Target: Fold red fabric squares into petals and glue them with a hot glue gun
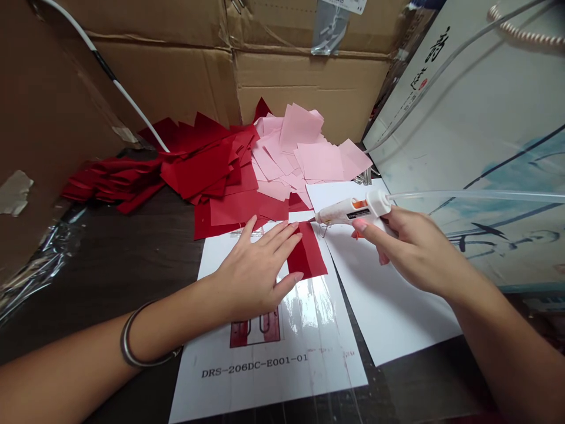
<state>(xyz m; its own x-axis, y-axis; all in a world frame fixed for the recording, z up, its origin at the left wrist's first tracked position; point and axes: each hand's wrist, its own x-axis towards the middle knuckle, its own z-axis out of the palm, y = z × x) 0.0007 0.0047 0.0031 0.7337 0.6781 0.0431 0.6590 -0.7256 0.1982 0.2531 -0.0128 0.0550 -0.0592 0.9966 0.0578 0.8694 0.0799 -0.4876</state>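
Observation:
My left hand (258, 271) lies flat with its fingers spread, the fingertips on a red piece (311, 253) that rests on a printed white sheet (265, 394). In my right hand (410, 244) is a white glue gun (344, 211) with orange parts. Its nozzle points left and meets the top edge of the red piece, just beyond my left fingertips. A small bent wire shape (325, 229) shows below the nozzle. Part of the red piece is hidden under my left hand.
Behind my hands lie a red heap (203, 165) and a pink heap (304, 147) of pieces. Cardboard (309, 76) stands at the back. A blank white sheet (397, 324) is at the right, beside an upright painted panel (485, 147). Cables hang on both sides.

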